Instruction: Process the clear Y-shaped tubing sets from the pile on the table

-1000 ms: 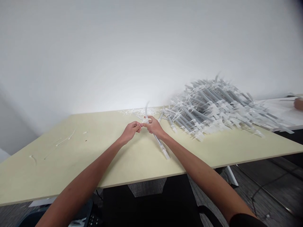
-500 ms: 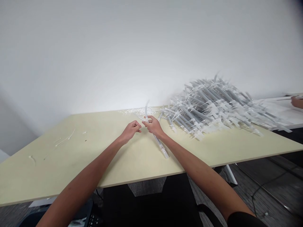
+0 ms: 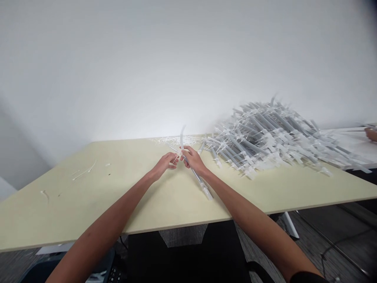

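Observation:
A grey translucent plastic tube (image 3: 195,173) with a white connector at its lower end leans across the front of the table. My right hand (image 3: 193,160) is closed around its upper part, where a second, curved tube piece (image 3: 182,136) stands up. Close beside it on the left, my left hand (image 3: 165,164) has its thumb and fingers curled in a pinch. A thin white strip that looks like a cable tie (image 3: 176,158) shows at those fingertips, running towards the tube joint. Fingers hide most of the joint.
To the right lies a large heap of similar tube assemblies (image 3: 259,133). Small white clippings (image 3: 167,140) are scattered along the wall, and loose cable ties (image 3: 85,171) lie on the pale yellow table (image 3: 97,204) at left. Another person's hand (image 3: 371,133) is at the far right.
My left hand has moved slightly right and its fingers have loosened a little, with the thin strip now showing. My right hand still grips the tube. The view has shifted slightly.

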A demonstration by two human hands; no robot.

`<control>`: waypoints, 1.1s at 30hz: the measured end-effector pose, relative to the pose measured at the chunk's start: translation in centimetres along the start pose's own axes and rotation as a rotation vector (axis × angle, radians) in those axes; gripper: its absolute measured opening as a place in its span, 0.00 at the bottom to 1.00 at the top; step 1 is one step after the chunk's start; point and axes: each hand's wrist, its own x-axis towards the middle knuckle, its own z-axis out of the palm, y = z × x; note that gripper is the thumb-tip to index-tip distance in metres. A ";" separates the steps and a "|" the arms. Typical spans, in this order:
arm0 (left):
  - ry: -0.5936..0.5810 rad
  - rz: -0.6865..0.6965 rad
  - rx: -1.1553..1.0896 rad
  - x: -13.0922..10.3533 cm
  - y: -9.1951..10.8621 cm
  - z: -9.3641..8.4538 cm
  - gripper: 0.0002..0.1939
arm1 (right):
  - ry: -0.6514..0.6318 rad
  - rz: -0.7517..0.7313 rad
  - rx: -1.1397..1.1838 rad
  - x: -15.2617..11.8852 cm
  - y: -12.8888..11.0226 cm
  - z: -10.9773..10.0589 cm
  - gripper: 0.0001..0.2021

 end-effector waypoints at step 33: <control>0.095 0.096 0.167 -0.2 -0.1 1.8 0.24 | 0.037 -0.071 0.001 -0.3 -1.3 0.0 0.18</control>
